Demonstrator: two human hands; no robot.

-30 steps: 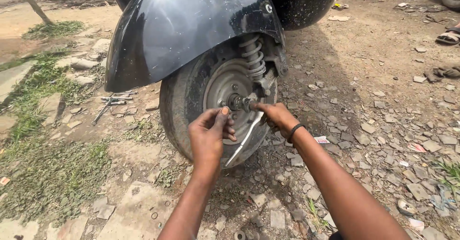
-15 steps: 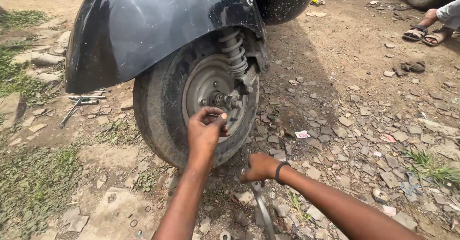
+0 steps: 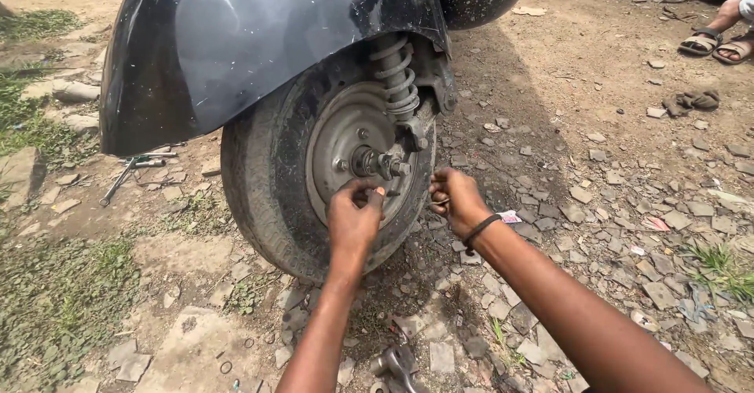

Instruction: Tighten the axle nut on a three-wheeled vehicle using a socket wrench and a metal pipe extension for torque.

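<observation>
The left hand (image 3: pixel 355 214) is raised to the grey hub (image 3: pixel 351 153) of the scooter wheel (image 3: pixel 271 181), its fingertips pinched together just below the axle nut (image 3: pixel 375 162); whether they hold a small part there cannot be told. The right hand (image 3: pixel 455 198) hangs just beside the tyre's right edge, fingers curled shut around something small and thin that is too hidden to name.

The wheel stands upright on the stony ground, under the black mudguard (image 3: pixel 251 47), with the coil spring (image 3: pixel 397 79) running down to the axle. The axle's long axis lies level and points out of the hub toward the camera and slightly right, so the nut faces the person.

To do this well, in my judgement, the fingers should work square to that axis: anything threaded on or off the stud wants to travel straight along it, not at a slant, or the threads may bind. Small pieces are best kept in the closed hand, since the ground is loose rubble where they would be lost. A wrench (image 3: pixel 397 361) lies on the ground at the near edge, between the 2 forearms, and more tools (image 3: pixel 133 169) lie left of the wheel.
</observation>
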